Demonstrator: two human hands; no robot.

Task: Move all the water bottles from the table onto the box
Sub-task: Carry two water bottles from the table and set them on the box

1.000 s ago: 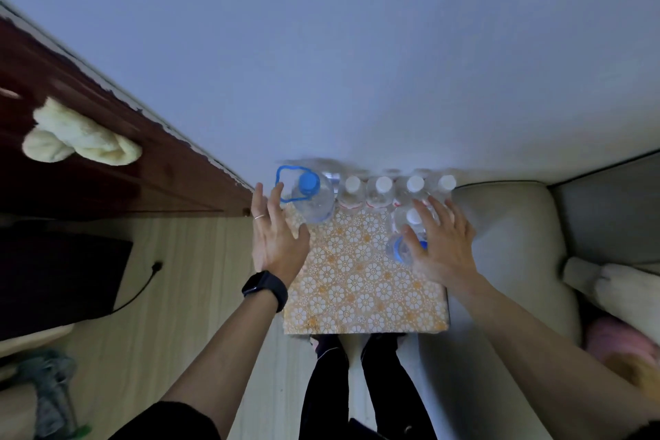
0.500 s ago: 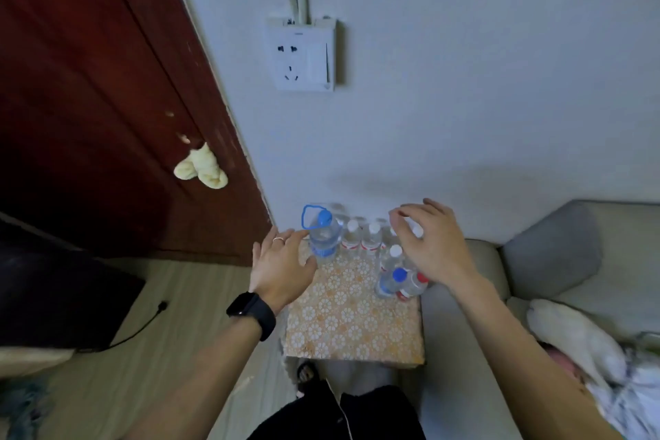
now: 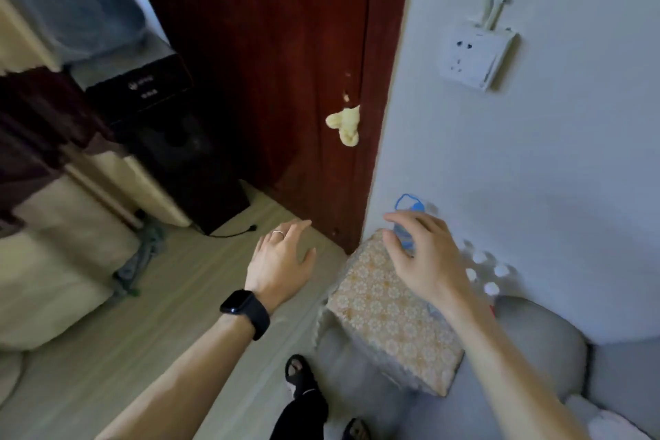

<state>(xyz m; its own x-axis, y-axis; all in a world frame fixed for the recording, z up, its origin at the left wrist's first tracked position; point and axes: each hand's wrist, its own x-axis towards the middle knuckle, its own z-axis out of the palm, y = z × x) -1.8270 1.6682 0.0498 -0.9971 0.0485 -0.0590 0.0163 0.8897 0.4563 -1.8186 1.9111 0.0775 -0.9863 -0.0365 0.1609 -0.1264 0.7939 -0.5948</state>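
The big red-brown door [image 3: 285,64] and the pale wall [image 3: 535,154] meet in a corner. The box [image 3: 389,314] with the flower pattern sits low down against that wall, next to a soft grey seat [image 3: 543,343]. No table shows in this view. The right hand [image 3: 425,257] hangs over the far end of the box with its fingers spread wide, and it holds nothing. The left hand [image 3: 282,261] is out over the floor [image 3: 143,332], apart from the box. It is wide too, with nothing in it. The big bottle [image 3: 414,207] with the blue handle stands on the box by the corner, just behind the right hand's fingers. The small bottles [image 3: 500,271] with white caps stand in a bunch along the wall, but it is too blurry to count them. I think these bottles are already in place, so the next job is likely to fetch more. To do it well, lift the right hand straight up so it does not bump the big bottle. Then stand any new bottle upright on the bare front part of the box.
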